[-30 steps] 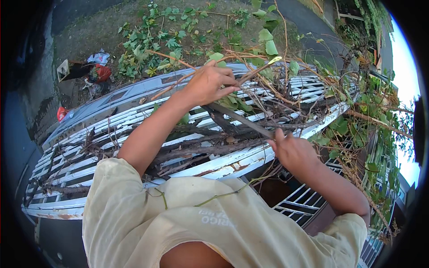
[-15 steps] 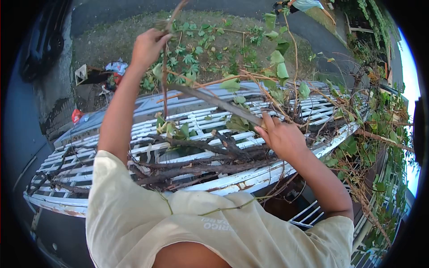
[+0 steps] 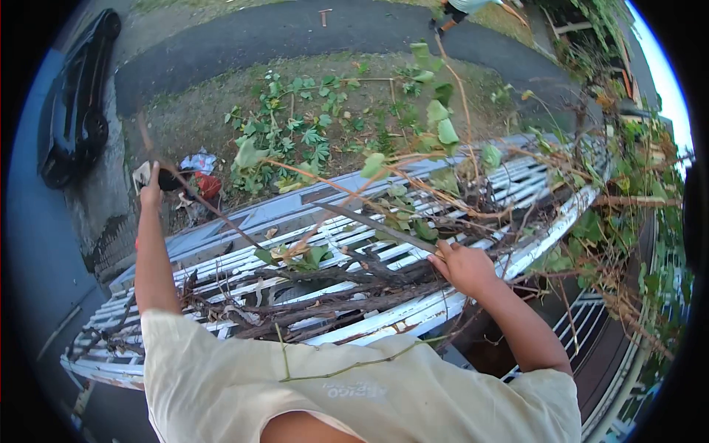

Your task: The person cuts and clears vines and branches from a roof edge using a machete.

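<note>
My left hand (image 3: 151, 188) is stretched out to the left with its fingers closed round a thin brown vine stem (image 3: 203, 203), which slants down to the right over the white slatted rack (image 3: 413, 310). The fingers of my right hand (image 3: 464, 267) are wrapped round the near end of a long, dark, narrow tool (image 3: 377, 227), perhaps a blade; its far end points up and left above the slats. Thick dry branches (image 3: 354, 295) lie across the rack in front of my chest. Leafy vine shoots (image 3: 443, 129) rise beyond the tool.
A green stem (image 3: 347, 369) lies on my shirt. Tangled vines (image 3: 613, 244) hang at the right. Cut leaves (image 3: 295, 133) cover ground below the rack. A black car (image 3: 74, 111) stands at the left. Another person (image 3: 461, 9) is on the path, and a red bag (image 3: 207, 184) lies beyond the rack.
My left hand has moved left and down with the stem. My right hand and the tool have shifted slightly down. The view has tilted, showing more of the path and car.
</note>
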A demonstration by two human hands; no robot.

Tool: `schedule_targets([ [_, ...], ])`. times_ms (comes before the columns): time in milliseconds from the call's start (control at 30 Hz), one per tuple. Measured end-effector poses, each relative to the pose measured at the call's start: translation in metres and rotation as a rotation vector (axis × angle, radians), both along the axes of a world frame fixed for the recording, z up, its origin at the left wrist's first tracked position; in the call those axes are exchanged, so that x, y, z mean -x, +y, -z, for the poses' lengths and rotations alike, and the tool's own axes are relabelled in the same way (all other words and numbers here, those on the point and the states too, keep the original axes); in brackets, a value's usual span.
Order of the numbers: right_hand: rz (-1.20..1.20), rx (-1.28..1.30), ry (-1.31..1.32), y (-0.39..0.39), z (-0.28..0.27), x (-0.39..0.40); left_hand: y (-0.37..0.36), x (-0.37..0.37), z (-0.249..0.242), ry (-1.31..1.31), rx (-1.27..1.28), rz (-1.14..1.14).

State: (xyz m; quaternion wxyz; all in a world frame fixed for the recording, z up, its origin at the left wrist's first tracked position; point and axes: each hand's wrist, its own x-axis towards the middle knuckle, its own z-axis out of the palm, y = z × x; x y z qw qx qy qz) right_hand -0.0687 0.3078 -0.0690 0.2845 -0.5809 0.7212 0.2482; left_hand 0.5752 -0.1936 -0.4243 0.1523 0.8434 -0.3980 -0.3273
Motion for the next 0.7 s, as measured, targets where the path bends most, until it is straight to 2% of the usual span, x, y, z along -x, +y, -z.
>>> schedule_targets([
  [33, 0.052, 0.019, -0.017, 0.001, -0.009, -0.001, 0.027, 0.035, -0.018, 0.109, 0.044, 0.096],
  [100, 0.130, 0.093, -0.042, 0.017, -0.007, -0.001, 0.113, 0.128, -0.110, 0.335, 0.098, 0.456],
  [133, 0.088, 0.035, -0.035, 0.037, 0.006, -0.010, 0.155, 0.166, -0.155, 0.331, 0.146, 0.690],
  [167, 0.033, 0.010, 0.017, 0.040, 0.017, -0.004, 0.191, 0.178, -0.139, 0.362, 0.382, 0.795],
  [233, 0.036, 0.201, 0.061, 0.042, 0.007, -0.003, 0.277, 0.251, -0.246, 0.441, 0.392, 0.997],
  [267, 0.117, 0.175, 0.033, 0.054, 0.008, -0.012, 0.312, 0.261, -0.288, 0.457, 0.315, 1.227],
  [300, 0.172, 0.181, 0.012, 0.052, 0.015, -0.009, 0.359, 0.274, -0.328, 0.471, 0.008, 1.073],
  [333, 0.174, 0.216, 0.038, 0.058, 0.022, -0.007, 0.385, 0.270, -0.315, 0.600, 0.011, 1.298],
  [367, 0.216, 0.237, -0.013, 0.055, 0.013, -0.002, 0.402, 0.285, -0.332, 0.756, -0.097, 1.353],
  [400, 0.207, 0.238, -0.032, 0.057, 0.009, 0.000, 0.422, 0.286, -0.339, 0.632, -0.029, 1.458],
  [433, 0.208, 0.242, -0.057, 0.058, 0.005, -0.002, 0.426, 0.293, -0.363, 0.590, -0.055, 1.450],
  [500, 0.213, 0.254, -0.063, 0.048, 0.000, -0.002, 0.440, 0.264, -0.319, 0.391, 0.143, 1.648],
  [633, 0.244, 0.305, -0.117, 0.054, 0.006, 0.002, 0.441, 0.264, -0.322, 0.425, 0.102, 1.755],
  [700, 0.222, 0.371, -0.126, 0.057, 0.005, 0.005, 0.440, 0.268, -0.328, 0.616, 0.047, 1.667],
])
